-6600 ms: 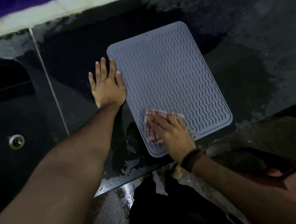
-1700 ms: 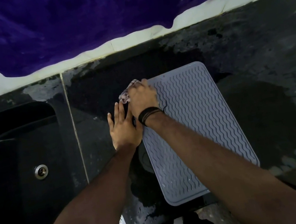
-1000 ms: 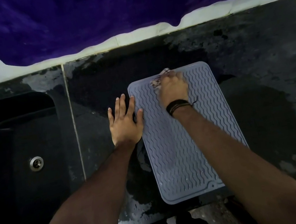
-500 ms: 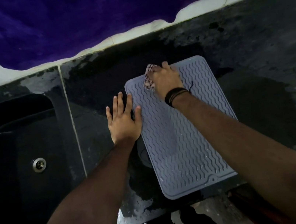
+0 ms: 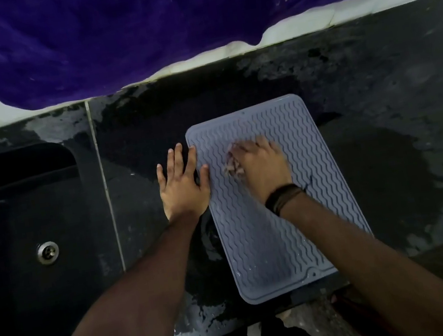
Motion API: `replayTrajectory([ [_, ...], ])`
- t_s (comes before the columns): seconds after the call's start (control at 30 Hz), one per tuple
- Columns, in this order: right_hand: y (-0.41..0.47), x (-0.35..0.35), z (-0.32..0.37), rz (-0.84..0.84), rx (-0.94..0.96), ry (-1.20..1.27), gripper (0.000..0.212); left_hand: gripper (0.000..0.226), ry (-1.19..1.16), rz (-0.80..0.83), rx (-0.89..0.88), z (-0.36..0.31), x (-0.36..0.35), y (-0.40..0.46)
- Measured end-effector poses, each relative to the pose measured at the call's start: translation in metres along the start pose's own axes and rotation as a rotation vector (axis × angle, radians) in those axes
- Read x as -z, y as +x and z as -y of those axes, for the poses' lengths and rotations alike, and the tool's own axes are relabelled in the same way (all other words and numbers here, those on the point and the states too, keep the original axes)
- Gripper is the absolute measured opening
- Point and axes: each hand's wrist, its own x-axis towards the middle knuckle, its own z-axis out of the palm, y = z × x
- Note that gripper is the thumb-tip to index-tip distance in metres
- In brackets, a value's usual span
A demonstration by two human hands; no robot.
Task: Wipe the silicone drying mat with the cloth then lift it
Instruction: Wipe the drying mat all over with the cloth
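The mat (image 5: 279,208), grey with wavy ribs, lies flat on the dark counter (image 5: 378,102), its long axis running away from the person and angled slightly to their right. Its near end sits at the counter's front edge, between the two forearms.

The left hand (image 5: 181,187) is open, fingers spread and palm down. It rests on the counter at the mat's left edge; the thumb and the forefinger tip overlap that edge. It holds nothing.

The right hand (image 5: 262,165) is on the far half of the mat, palm down, fingers partly curled over the cloth (image 5: 231,164). The cloth is bunched, pale with a faint pattern, and shows only at the hand's left side, between the two hands. This hand and the cloth are blurred, so the exact grip on the cloth cannot be made out; the cloth appears pressed against the ribs. A dark band (image 5: 283,197) circles the right wrist.

The counter is wet in patches: a dark damp area right of the right forearm, and water streaks near the front edge below the left hand. Left of the left forearm is a dark sink (image 5: 21,228) with a metal drain (image 5: 48,252). Beyond both hands, purple fabric (image 5: 161,17) hangs over a pale wall strip (image 5: 363,7).
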Motion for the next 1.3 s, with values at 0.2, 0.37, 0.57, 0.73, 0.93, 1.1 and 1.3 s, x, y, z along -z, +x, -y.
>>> replayTrajectory([
  [0.2,0.069,-0.001,0.035,-0.02,0.028,-0.004,0.046,0.062,0.018,-0.002,0.003,-0.001,-0.001,0.001],
  [0.37,0.018,-0.024,0.027,-0.044,0.056,0.032,0.051,0.057,0.033,-0.022,0.011,-0.002,-0.002,0.001],
  [0.57,-0.06,-0.032,0.023,0.026,0.072,-0.013,0.054,0.058,-0.011,0.01,0.022,-0.002,0.0,0.0],
  [0.73,-0.039,-0.017,0.027,0.034,0.034,-0.009,0.051,0.058,-0.022,0.009,0.001,-0.001,0.003,-0.002],
  [0.93,0.002,-0.024,0.048,0.032,0.0,-0.012,0.05,0.063,0.023,0.027,-0.036,0.002,0.003,-0.001],
  [1.1,-0.061,-0.039,0.037,-0.022,0.042,-0.017,0.051,0.057,-0.002,0.007,0.001,-0.005,0.005,-0.002],
  [1.3,-0.145,-0.041,0.041,0.111,0.032,-0.046,0.054,0.057,-0.033,0.006,-0.011,-0.006,0.008,-0.004],
])
